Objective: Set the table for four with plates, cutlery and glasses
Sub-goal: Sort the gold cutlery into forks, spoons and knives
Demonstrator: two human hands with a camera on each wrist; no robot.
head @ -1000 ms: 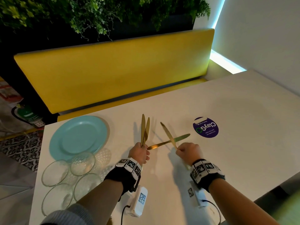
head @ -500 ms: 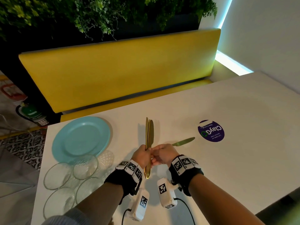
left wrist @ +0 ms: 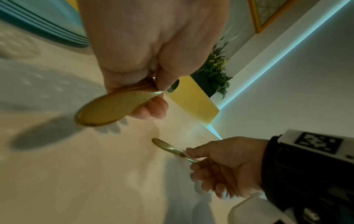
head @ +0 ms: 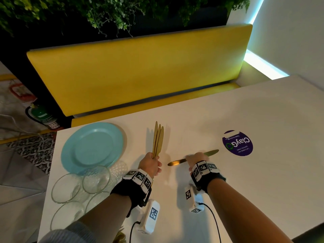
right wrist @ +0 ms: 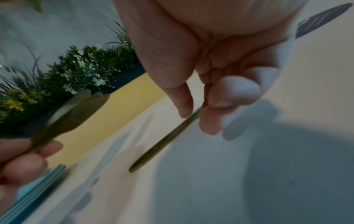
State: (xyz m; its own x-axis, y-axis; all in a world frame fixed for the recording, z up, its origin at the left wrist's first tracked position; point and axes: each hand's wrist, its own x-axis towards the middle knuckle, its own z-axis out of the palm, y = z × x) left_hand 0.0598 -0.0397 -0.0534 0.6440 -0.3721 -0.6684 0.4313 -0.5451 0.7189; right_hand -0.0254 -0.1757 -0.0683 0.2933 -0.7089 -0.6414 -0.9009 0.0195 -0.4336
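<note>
My left hand [head: 150, 163] grips three gold knives [head: 158, 139] by their handles, blades pointing up and away. In the left wrist view the handle ends [left wrist: 107, 112] stick out below its curled fingers. A fourth gold knife [head: 177, 162] lies crosswise low on the white table [head: 254, 181]. My right hand [head: 195, 157] covers its middle and pinches it between thumb and fingers [right wrist: 184, 106]. I cannot tell whether that knife [right wrist: 164, 142] touches the table. A stack of teal plates [head: 93, 146] sits at the left, with several clear glasses [head: 96, 179] in front of it.
A round purple sticker [head: 237, 142] is stuck to the table right of the knife. A yellow bench [head: 140, 71] runs along the far edge under hanging plants [head: 114, 13]. The table's left edge is close to the glasses; the tiled floor lies beyond.
My right hand passed its knife into my left hand, which now holds three. The right hand then moved back right and took hold of the knife on the table.
</note>
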